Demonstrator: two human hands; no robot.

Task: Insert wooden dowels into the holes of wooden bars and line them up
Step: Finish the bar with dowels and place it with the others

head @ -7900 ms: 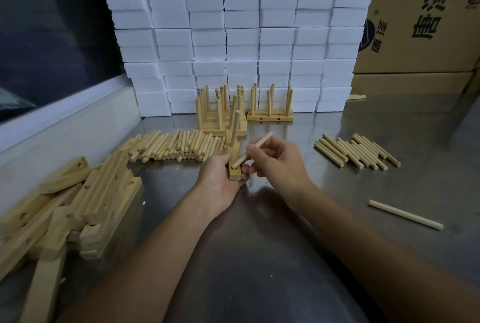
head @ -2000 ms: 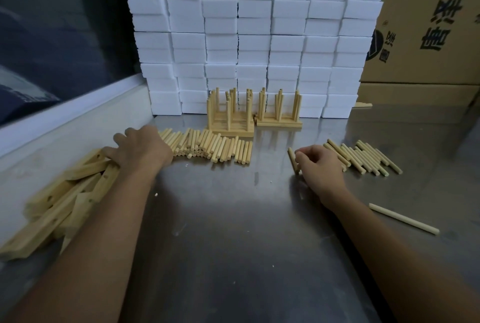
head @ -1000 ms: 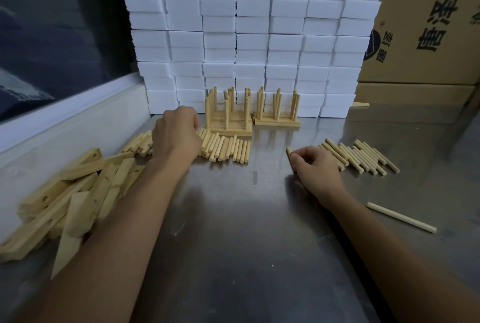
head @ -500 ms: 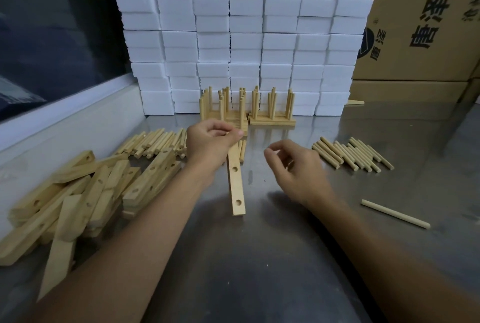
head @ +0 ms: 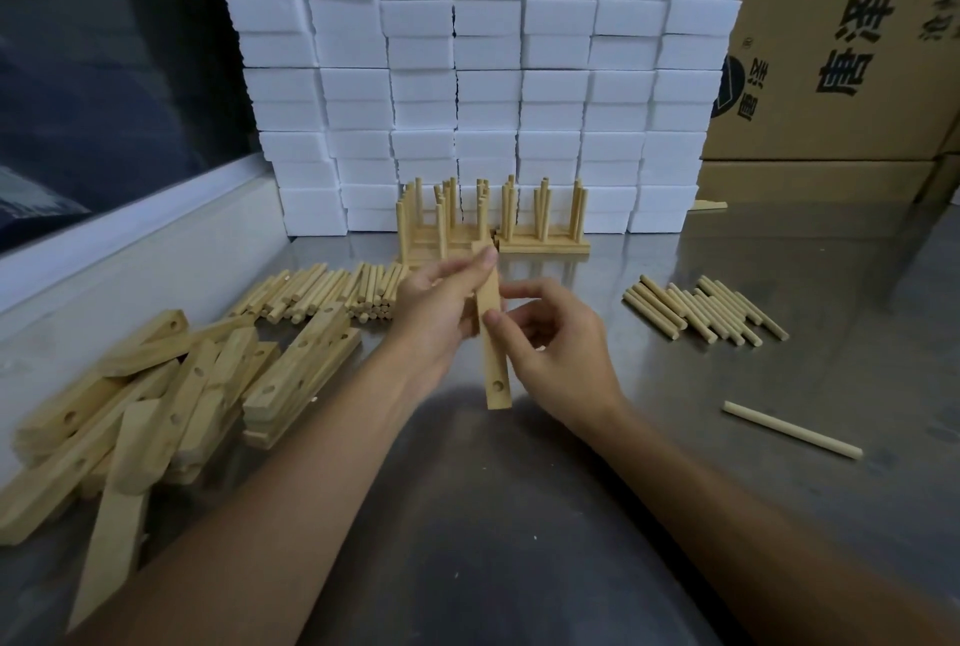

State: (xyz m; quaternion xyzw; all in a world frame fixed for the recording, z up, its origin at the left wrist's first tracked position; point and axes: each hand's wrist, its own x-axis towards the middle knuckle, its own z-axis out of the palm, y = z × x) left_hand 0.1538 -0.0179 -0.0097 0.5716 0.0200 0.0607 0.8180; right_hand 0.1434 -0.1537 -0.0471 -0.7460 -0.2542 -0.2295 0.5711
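Now, your left hand [head: 441, 313]: curled round the upper part of one wooden bar [head: 491, 333], thumb tip near the bar's top end, holding it off the table.
Your right hand [head: 550, 333]: fingers bent, thumb tip pressed on the bar's face about midway along; I cannot tell whether a dowel sits in this hand.
Held bar: raised above the steel table [head: 519, 515], its far end pointing away from you, its near end lower and free, one round hole showing near that near end.
Bar pile [head: 171, 396]: loose bars heaped at your left, crossing one another, several with holes facing up.
Left dowels [head: 322, 294]: a row of short dowels lying side by side on the table, beyond the bar pile and just left of your left hand.
Right dowels [head: 706, 310]: a smaller group lying side by side, well apart from your right hand.
Single dowel [head: 792, 430]: a longer, paler one alone on the table, near your right forearm's outer side.
Finished bars [head: 493, 224]: bars with dowels standing upright, set together at the back, against the white blocks [head: 488, 74].
Cardboard box [head: 852, 37]: at the back right, beside the white blocks, with printed characters.
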